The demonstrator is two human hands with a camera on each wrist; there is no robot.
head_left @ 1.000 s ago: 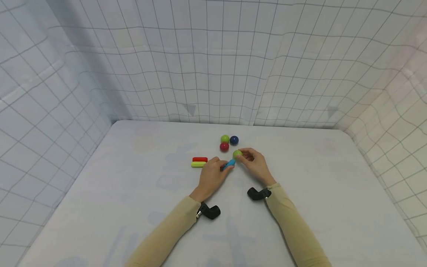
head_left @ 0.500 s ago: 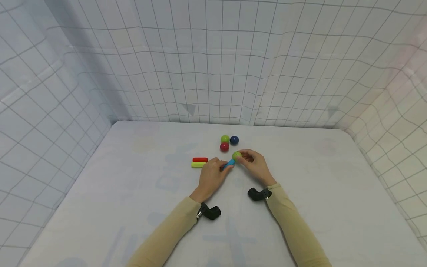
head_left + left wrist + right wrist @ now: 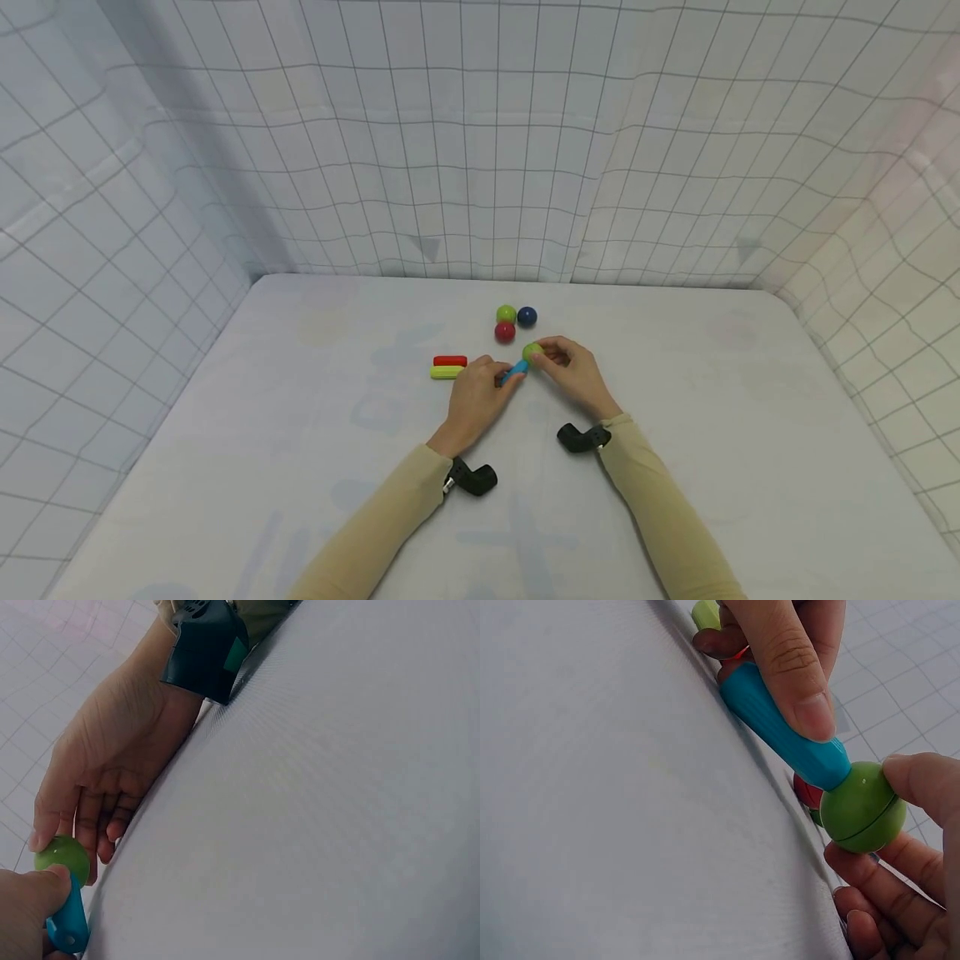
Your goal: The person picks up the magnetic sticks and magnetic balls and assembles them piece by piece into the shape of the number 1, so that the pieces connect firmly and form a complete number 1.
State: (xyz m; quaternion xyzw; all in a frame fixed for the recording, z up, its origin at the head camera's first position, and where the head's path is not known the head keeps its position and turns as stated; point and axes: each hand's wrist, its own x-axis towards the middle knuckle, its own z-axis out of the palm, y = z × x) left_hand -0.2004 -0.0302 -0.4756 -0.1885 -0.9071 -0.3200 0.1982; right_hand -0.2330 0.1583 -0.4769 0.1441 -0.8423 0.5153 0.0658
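Observation:
Between thumb and fingers, my left hand (image 3: 477, 398) pinches a blue ribbed handle (image 3: 780, 724). Its narrower end meets a green ball (image 3: 862, 806) with a dark seam around it. My right hand (image 3: 577, 379) holds that ball with thumb and fingertips on its far side. In the left wrist view, the handle's other end (image 3: 69, 934) shows a small hole. Whether the handle is fixed in the ball or only touches it, I cannot tell. Both hands are low over the white table (image 3: 300, 433).
A second green ball (image 3: 506, 314), a red ball (image 3: 505, 332) and a dark blue ball (image 3: 527, 317) sit together beyond the hands. Left of them lie a red handle (image 3: 450, 361) and a yellow handle (image 3: 446, 372), side by side. White gridded curtains (image 3: 465, 150) surround the table.
My right hand has brought the green ball slightly nearer, against the end of the blue handle. My left hand has hardly moved. The other balls and handles lie as before.

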